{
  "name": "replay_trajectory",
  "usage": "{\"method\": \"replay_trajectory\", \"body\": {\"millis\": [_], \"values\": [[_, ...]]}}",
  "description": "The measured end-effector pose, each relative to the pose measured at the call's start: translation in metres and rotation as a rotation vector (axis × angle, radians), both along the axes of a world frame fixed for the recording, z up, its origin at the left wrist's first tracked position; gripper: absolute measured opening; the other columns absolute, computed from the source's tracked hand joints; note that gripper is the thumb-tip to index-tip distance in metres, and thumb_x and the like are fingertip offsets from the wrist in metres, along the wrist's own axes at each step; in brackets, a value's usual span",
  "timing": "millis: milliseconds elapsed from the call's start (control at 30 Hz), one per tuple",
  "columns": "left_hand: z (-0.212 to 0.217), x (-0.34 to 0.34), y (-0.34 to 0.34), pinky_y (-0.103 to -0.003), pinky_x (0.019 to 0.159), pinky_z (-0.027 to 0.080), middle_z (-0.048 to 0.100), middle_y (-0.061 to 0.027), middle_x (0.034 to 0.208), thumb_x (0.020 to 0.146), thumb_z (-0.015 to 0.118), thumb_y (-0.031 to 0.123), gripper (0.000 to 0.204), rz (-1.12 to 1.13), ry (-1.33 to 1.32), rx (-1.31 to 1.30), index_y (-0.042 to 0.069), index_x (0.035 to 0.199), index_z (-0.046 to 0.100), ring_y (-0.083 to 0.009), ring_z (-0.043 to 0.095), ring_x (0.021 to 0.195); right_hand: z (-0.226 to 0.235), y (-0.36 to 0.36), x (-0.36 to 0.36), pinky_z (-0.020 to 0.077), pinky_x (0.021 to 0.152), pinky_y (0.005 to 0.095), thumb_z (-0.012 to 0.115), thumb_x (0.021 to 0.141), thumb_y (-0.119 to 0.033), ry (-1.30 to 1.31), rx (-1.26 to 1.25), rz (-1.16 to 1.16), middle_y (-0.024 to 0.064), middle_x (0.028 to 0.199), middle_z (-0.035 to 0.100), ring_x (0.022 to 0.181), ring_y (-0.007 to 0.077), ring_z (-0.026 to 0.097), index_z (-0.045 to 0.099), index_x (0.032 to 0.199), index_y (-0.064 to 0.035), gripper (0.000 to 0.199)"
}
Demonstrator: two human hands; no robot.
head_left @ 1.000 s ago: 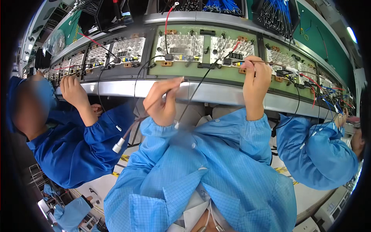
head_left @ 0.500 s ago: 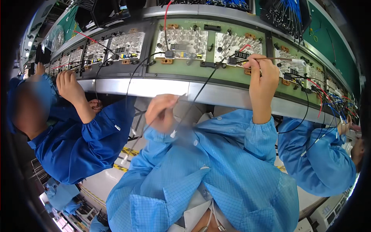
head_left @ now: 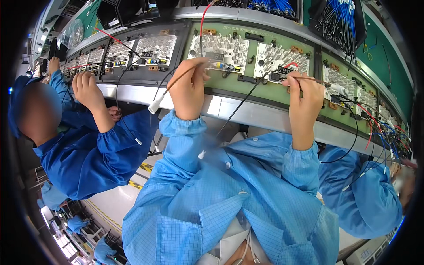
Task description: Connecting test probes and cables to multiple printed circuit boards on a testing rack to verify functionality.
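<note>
My left hand (head_left: 187, 88) is raised over the lower left corner of a white circuit board (head_left: 238, 51). Its fingers are closed on a brown wire (head_left: 180, 76), whose white plug (head_left: 155, 106) hangs beside the wrist. A second brown wire (head_left: 311, 79) is pinched in my right hand (head_left: 305, 97), at the lower edge of another circuit board (head_left: 265, 55) with a digit display (head_left: 285, 70). That wire's white connector (head_left: 339, 88) points to the right. From this board a black wire (head_left: 243, 101) drops toward my lap, with a white plug (head_left: 202, 154) low down.
The boards sit in green fixtures (head_left: 247, 86) along a metal-edged rail (head_left: 229, 108). Bundled blue and black wires (head_left: 335, 26) hang at the back right. A co-worker in dark blue (head_left: 97, 163) works on the left, another in light blue (head_left: 366, 190) on the right.
My left hand has risen from in front of my chest to the left board, carrying the brown wire. My right hand stays at its board. The view has shifted slightly.
</note>
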State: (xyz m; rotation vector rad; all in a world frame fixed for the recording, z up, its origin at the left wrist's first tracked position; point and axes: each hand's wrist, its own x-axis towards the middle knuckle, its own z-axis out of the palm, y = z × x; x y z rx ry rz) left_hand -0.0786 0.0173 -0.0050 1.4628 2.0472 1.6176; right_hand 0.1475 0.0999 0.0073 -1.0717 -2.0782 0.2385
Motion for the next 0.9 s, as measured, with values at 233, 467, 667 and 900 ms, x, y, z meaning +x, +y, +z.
{"method": "replay_trajectory", "body": {"millis": [233,467,667,900], "values": [[-0.005,-0.004,0.005,-0.025,0.056,0.049,0.064,-0.0099,0.086,0.088,0.054,-0.004,0.015,-0.021,0.037,-0.076,0.0,0.097,0.065,-0.0153,0.062,0.06,0.001,0.0,0.003,0.0365,0.074,0.0312,0.058,0.09,-0.013,0.034,-0.066,-0.02,0.0034,0.082,0.067,0.074,0.0186,0.057,0.065,0.089,-0.0041,0.011],[-0.007,-0.004,0.012,-0.026,0.057,0.049,0.065,-0.0098,0.088,0.089,0.054,-0.002,0.014,-0.039,0.006,-0.086,0.0,0.097,0.065,-0.0163,0.064,0.061,0.001,-0.001,0.005,0.0387,0.076,0.0292,0.061,0.088,-0.008,0.213,-0.219,-0.035,0.0067,0.084,0.06,0.074,0.0156,0.052,0.059,0.112,0.0001,0.025],[-0.005,-0.006,0.016,-0.024,0.051,0.047,0.067,-0.0097,0.083,0.086,0.062,-0.001,0.008,-0.037,0.073,-0.061,-0.003,0.093,0.066,-0.0142,0.064,0.056,0.004,-0.055,0.023,0.0347,0.087,0.0421,0.055,0.081,-0.01,0.476,-0.112,-0.022,0.0087,0.081,0.042,0.078,0.024,0.041,0.041,0.081,-0.0043,0.015],[0.02,0.009,0.003,-0.023,0.052,0.047,0.065,-0.0073,0.081,0.087,0.061,-0.001,0.008,-0.069,0.012,-0.138,-0.003,0.094,0.065,-0.0119,0.062,0.059,0.028,-0.142,0.088,0.0472,0.068,0.036,0.058,0.082,0.001,0.419,-0.617,0.766,0.0099,0.086,0.063,0.075,0.0248,0.059,0.065,0.102,-0.0017,0.021]]}}
